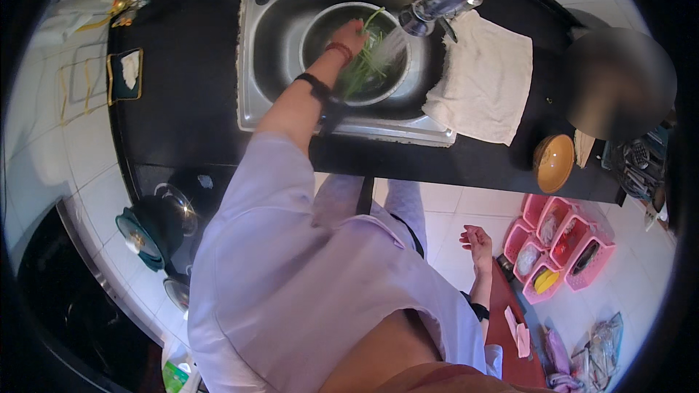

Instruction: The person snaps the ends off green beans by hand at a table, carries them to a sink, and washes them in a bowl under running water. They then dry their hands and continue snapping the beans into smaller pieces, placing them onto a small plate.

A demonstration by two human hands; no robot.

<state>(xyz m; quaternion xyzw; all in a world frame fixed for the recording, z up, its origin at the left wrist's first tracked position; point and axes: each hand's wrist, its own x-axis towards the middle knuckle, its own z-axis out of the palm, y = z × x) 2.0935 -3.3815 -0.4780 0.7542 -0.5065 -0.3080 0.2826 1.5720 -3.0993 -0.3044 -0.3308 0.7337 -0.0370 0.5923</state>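
In the head view, my left hand (352,36), with a red bracelet at its wrist, is closed around green leafy stems (368,68). They lie in a round metal basin (304,54) inside the stainless-steel sink (267,60). Water pours from the chrome faucet (418,19) over the stems, just right of the hand. The fingertips are partly hidden by the stems. My right hand (476,241) hangs away from the counter, over the floor at the lower right, its fingers loosely bent and holding nothing.
A pale cloth (486,82) covers the sink's right rim. Right of it are a yellow-brown bowl (554,164) and a large blurred round object (622,84). Pink plastic baskets (592,278) stand right of my right hand. A lidded green pot (144,240) is at the left.
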